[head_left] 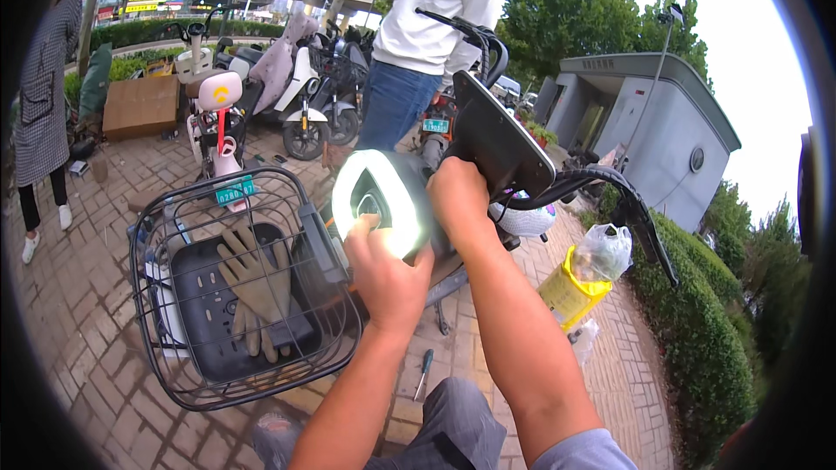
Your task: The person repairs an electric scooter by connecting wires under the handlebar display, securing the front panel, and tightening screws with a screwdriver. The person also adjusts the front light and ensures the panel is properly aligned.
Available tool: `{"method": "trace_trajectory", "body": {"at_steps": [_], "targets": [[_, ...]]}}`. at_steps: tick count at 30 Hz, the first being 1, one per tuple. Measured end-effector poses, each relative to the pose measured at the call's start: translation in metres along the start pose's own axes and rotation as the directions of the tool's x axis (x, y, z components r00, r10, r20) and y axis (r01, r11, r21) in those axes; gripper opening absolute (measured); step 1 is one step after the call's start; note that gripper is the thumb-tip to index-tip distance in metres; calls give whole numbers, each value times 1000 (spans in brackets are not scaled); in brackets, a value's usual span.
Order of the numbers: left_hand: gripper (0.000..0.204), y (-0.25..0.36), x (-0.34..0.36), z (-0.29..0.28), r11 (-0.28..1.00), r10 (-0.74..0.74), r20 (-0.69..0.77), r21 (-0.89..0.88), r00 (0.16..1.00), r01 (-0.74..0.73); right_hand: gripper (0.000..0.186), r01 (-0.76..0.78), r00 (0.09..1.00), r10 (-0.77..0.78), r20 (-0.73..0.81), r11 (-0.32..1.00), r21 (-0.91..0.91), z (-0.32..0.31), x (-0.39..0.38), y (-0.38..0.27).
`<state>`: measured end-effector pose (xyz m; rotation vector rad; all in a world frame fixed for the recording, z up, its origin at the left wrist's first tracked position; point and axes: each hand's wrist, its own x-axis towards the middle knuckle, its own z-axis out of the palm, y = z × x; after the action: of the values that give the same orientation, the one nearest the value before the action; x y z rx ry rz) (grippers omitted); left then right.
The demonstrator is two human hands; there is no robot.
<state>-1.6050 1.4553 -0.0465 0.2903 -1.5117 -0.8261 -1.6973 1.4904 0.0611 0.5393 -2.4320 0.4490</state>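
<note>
A lit headlight (pixel 396 231) with a bright white ring sits at the front of an electric scooter. My left hand (pixel 387 283) grips it from below, fingers over the glowing front and thumb at the side. My right hand (pixel 459 196) is curled closed just behind the headlight, under a dark flat panel (pixel 503 135) on the handlebar (pixel 601 176). What its fingers hold is hidden. Left of my left hand is a black wire basket (pixel 161 357) holding work gloves (pixel 254 274) and a black plastic part (pixel 196 296).
A screwdriver (pixel 424 372) lies on the brick paving by my knee. To the right stand a yellow bag (pixel 566 292) and a hedge (pixel 697 296). A person in a white top (pixel 435 13) stands beyond the scooter. Parked scooters (pixel 292 78) and a cardboard box (pixel 141 107) are behind.
</note>
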Motion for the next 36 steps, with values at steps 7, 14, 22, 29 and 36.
{"method": "trace_trajectory", "body": {"at_steps": [7,14,22,29,36], "targets": [[45,2,2,2,1000,-3,-22,-14,1000,3,20,20,1000,-20,-4,1000,-1,-2,0,2],[47,0,-1,2,1000,8,4,-1,1000,-8,15,-37,999,40,38,998,-59,-5,-2,-2],[46,0,-4,-2,1000,25,5,6,1000,-25,18,37,999,-36,15,999,-10,3,1,4],[49,-3,-2,3,999,36,-57,-26,998,-37,18,42,999,-42,9,998,47,8,8,11],[54,-1,0,2,999,38,-62,-36,997,-41,19,70,996,-73,48,996,60,6,10,14]]}}
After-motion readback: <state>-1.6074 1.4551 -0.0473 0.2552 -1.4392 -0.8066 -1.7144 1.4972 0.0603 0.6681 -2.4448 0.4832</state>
